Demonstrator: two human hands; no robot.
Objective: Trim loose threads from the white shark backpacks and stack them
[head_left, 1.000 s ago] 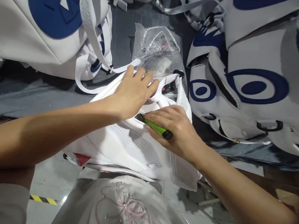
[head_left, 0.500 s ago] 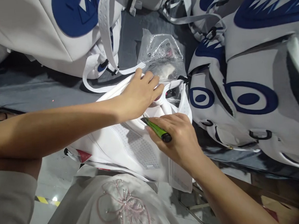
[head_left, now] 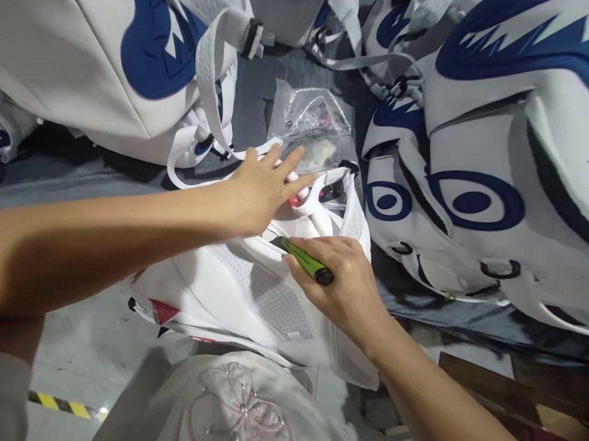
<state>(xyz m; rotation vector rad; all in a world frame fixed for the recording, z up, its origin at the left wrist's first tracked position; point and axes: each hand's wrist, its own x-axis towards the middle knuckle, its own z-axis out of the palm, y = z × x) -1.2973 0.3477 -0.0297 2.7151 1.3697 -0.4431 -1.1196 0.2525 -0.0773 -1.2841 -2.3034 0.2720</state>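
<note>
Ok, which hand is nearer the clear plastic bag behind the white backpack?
Left. The left hand lies flat on the white backpack, fingertips just short of the clear plastic bag. The right hand sits further back, gripping a green tool.

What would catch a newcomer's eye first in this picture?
Probably the bright green pen in the middle, held in the right hand over a white backpack. The left hand presses flat on that backpack's top. Big white and blue backpacks crowd the right side and the top.
</note>
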